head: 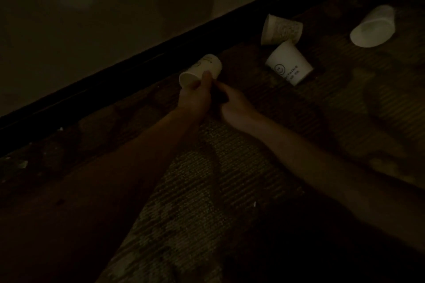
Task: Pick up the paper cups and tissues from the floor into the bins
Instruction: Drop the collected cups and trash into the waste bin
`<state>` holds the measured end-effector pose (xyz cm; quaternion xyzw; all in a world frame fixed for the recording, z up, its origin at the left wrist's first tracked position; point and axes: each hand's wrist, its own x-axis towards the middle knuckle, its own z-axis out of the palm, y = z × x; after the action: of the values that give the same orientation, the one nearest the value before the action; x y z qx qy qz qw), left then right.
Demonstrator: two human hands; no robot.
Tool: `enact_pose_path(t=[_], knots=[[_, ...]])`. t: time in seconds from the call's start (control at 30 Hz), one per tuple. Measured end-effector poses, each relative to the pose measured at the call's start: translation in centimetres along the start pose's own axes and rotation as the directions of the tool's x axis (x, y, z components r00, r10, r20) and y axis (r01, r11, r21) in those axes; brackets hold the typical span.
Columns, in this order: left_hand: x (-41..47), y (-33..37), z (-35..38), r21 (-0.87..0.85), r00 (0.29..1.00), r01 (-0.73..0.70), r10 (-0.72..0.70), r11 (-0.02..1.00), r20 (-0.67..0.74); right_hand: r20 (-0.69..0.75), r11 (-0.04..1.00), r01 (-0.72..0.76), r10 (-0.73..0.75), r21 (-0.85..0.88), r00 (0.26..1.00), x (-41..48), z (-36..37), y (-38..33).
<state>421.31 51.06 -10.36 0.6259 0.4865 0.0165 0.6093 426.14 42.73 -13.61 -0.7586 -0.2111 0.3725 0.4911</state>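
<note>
The scene is very dark. My left hand (195,96) grips a white paper cup (201,69) near its rim, holding it on its side just above the carpet. My right hand (232,101) is close beside it, fingers reaching toward the cup's underside; whether they touch it is too dark to tell. Three more cups lie on the floor: a patterned cup (280,30) on its side, a white smiley-face cup (289,64) upside down below it, and a plain white cup (372,28) on its side at the far right.
A dark baseboard (138,62) runs diagonally from lower left to upper right, with a pale wall (92,18) above it. The patterned carpet (230,179) fills the rest. Small bits of debris lie along the baseboard at the left.
</note>
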Motion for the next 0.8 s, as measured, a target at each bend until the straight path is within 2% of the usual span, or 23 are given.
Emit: enact_pose_path(t=[0.07, 0.13, 0.17, 0.2, 0.27, 0.3, 0.33, 0.43, 0.5, 0.6, 0.67, 0.8], knots=[[0.1, -1.4, 0.4, 0.129, 0.989, -0.135, 0.142, 0.982, -0.051, -0.002, 0.999, 0.048, -0.048, 0.000, 0.999, -1.9, -0.9, 1.4], [-0.3, -2.6, 1.1, 0.187, 0.986, -0.152, 0.163, 0.971, -0.044, -0.046, 0.998, 0.057, -0.057, -0.015, 0.997, -3.6, -2.1, 2.5], [-0.7, -3.0, 1.5, 0.224, 0.984, -0.164, 0.177, 0.961, -0.038, -0.112, 0.996, 0.055, -0.063, -0.074, 0.992, -4.1, -3.1, 2.8], [-1.1, -3.2, 1.9, 0.286, 0.977, -0.193, 0.209, 0.939, -0.027, -0.220, 0.977, 0.045, -0.091, -0.207, 0.971, -4.2, -4.4, 2.9], [-1.8, -3.1, 2.5, 0.398, 0.956, -0.267, 0.294, 0.878, -0.008, -0.416, 0.846, -0.028, -0.232, -0.532, 0.879, -3.5, -7.6, 2.6], [-2.2, -3.1, 2.6, 0.422, 0.946, -0.295, 0.325, 0.857, 0.002, -0.453, 0.782, -0.069, -0.284, -0.619, 0.845, -3.0, -9.1, 2.2], [-2.6, -3.0, 2.6, 0.436, 0.938, -0.319, 0.347, 0.842, 0.016, -0.455, 0.751, -0.103, -0.280, -0.652, 0.845, -2.5, -10.3, 1.9], [-3.2, -2.9, 2.4, 0.504, 0.925, -0.362, 0.368, 0.784, 0.091, -0.357, 0.799, -0.153, -0.082, -0.581, 0.931, -1.0, -12.5, 2.3], [-3.4, -3.1, 2.1, 0.496, 0.912, -0.401, 0.388, 0.770, 0.135, -0.301, 0.832, -0.149, -0.022, -0.534, 0.953, -0.8, -13.1, 3.4], [-3.6, -3.6, 1.6, 0.461, 0.908, -0.417, 0.382, 0.783, 0.172, -0.368, 0.872, -0.152, -0.034, -0.465, 0.929, -1.2, -13.3, 4.6], [-3.8, -3.9, 1.7, 0.447, 0.906, -0.424, 0.376, 0.787, 0.196, -0.433, 0.926, -0.122, -0.048, -0.356, 0.900, -1.2, -13.1, 4.7], [-4.4, -3.7, 2.4, 0.410, 0.899, -0.436, 0.371, 0.801, 0.231, -0.536, 0.984, -0.123, 0.034, -0.132, 0.844, 0.1, -13.5, 4.5]])
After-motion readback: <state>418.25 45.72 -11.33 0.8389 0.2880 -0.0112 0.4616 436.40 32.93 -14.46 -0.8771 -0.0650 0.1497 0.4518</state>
